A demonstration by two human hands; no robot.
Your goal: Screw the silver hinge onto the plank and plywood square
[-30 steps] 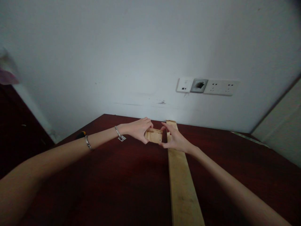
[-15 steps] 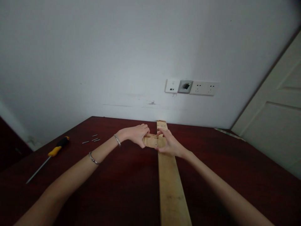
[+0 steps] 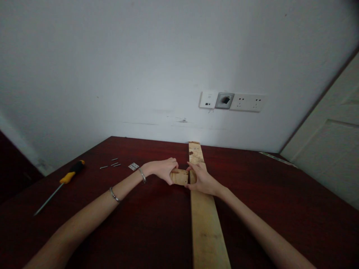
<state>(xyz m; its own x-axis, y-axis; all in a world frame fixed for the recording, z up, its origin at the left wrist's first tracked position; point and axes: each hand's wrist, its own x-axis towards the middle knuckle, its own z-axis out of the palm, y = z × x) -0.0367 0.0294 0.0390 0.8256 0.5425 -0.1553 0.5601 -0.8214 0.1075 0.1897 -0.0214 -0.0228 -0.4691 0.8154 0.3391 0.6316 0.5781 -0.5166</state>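
A short wooden block [image 3: 179,177] lies crosswise between my hands, its right end at the left edge of a long wooden plank [image 3: 209,228]. My left hand [image 3: 164,169] is closed round the block's left end, thumb on the near side and fingers on the far side. My right hand [image 3: 203,180] reaches over the plank, with thumb and fingertips pinching the block's right end. Part of the plank is hidden under this hand. Just beyond my left wrist lies a small metal hinge [image 3: 133,166].
Several screws [image 3: 114,164] lie at the left of the dark red table [image 3: 140,228]. Farther left is a yellow and black screwdriver [image 3: 67,179]. The plank's far end reaches the white wall [image 3: 157,74], which bears sockets [image 3: 248,102]. A door [image 3: 333,149] stands at the right.
Both hands and the block have come a little nearer along the plank. The hinge, hidden before behind my left hand and wrist, now shows. The view has shifted slightly.
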